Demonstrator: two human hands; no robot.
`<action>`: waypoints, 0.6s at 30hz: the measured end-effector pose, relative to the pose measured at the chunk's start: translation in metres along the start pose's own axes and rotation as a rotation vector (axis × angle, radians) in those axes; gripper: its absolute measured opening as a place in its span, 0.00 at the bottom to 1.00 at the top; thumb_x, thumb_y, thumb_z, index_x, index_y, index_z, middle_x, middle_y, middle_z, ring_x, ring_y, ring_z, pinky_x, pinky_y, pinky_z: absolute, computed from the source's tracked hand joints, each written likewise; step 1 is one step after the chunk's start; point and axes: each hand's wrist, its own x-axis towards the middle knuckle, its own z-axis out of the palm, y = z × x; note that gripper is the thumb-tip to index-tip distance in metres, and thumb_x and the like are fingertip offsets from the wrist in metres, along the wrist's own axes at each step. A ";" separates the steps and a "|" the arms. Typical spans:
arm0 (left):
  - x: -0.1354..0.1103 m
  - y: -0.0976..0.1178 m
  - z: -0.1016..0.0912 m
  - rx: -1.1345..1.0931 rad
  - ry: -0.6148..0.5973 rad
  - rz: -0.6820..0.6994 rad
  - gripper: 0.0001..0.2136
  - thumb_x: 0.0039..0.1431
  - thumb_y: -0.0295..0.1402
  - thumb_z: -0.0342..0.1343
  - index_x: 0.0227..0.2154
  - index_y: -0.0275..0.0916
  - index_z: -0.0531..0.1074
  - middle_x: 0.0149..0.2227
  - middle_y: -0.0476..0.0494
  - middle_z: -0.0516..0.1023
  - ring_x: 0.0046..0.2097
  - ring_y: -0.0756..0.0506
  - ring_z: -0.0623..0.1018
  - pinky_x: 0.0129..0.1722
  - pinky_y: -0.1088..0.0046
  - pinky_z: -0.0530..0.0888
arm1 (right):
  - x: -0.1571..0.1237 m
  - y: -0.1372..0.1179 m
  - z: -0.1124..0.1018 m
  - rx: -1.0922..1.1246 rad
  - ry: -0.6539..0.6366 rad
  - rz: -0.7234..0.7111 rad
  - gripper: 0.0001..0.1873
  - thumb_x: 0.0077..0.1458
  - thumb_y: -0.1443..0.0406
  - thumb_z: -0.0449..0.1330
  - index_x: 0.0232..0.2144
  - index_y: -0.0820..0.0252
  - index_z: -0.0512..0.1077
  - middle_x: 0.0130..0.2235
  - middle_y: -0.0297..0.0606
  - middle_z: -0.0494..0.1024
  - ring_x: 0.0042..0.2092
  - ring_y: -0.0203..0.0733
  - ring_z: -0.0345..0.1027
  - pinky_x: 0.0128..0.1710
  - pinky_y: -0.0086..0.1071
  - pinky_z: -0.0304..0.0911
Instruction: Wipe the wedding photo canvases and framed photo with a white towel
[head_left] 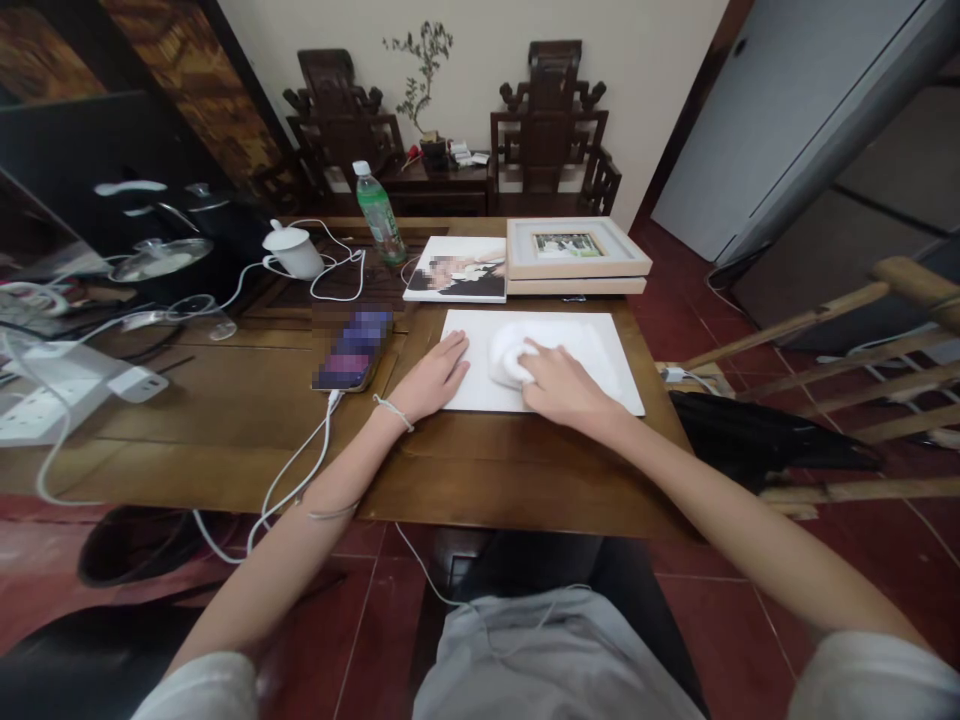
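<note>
The left hand's (436,378) fingers lie flat and unclenched on the left edge of a white board (480,325). The right hand's (566,388) bend against a blurred, rounded white wad (510,350) near the board's middle; I cannot tell whether they grip. Beyond the board's left, a green bottle's (380,215) label is unreadable.

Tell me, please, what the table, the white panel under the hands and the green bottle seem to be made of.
Table: probably wood, satiny brown with plank seams. White panel: perhaps board or plastic, matte, flat, straight-edged. Bottle: likely glossy plastic, looking translucent.
</note>
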 end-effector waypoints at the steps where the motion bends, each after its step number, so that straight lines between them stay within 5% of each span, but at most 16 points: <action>1: 0.000 0.000 0.000 0.003 -0.002 0.000 0.24 0.66 0.38 0.40 0.59 0.28 0.61 0.65 0.30 0.59 0.67 0.40 0.57 0.67 0.58 0.54 | 0.013 0.004 -0.002 -0.006 0.011 0.020 0.16 0.51 0.72 0.48 0.38 0.64 0.73 0.50 0.56 0.74 0.48 0.56 0.69 0.49 0.48 0.59; 5: 0.000 0.001 -0.002 0.000 -0.014 0.001 0.23 0.66 0.38 0.40 0.60 0.31 0.60 0.66 0.33 0.59 0.67 0.40 0.57 0.67 0.55 0.54 | 0.050 0.015 -0.004 -0.025 0.057 0.096 0.17 0.53 0.71 0.48 0.41 0.65 0.73 0.47 0.56 0.75 0.45 0.55 0.69 0.45 0.44 0.60; 8: 0.000 0.000 -0.001 -0.005 -0.016 -0.001 0.24 0.67 0.38 0.39 0.60 0.28 0.59 0.66 0.31 0.58 0.68 0.39 0.56 0.67 0.55 0.53 | 0.050 0.012 0.000 -0.051 0.055 0.090 0.18 0.52 0.72 0.48 0.42 0.66 0.73 0.48 0.56 0.73 0.49 0.57 0.67 0.50 0.49 0.57; 18: 0.000 0.003 0.001 0.002 -0.009 -0.007 0.26 0.67 0.37 0.37 0.60 0.23 0.59 0.66 0.27 0.56 0.68 0.39 0.55 0.68 0.59 0.52 | -0.049 -0.036 0.007 0.022 -0.057 -0.082 0.17 0.48 0.75 0.48 0.36 0.63 0.72 0.51 0.54 0.72 0.64 0.61 0.50 0.57 0.63 0.46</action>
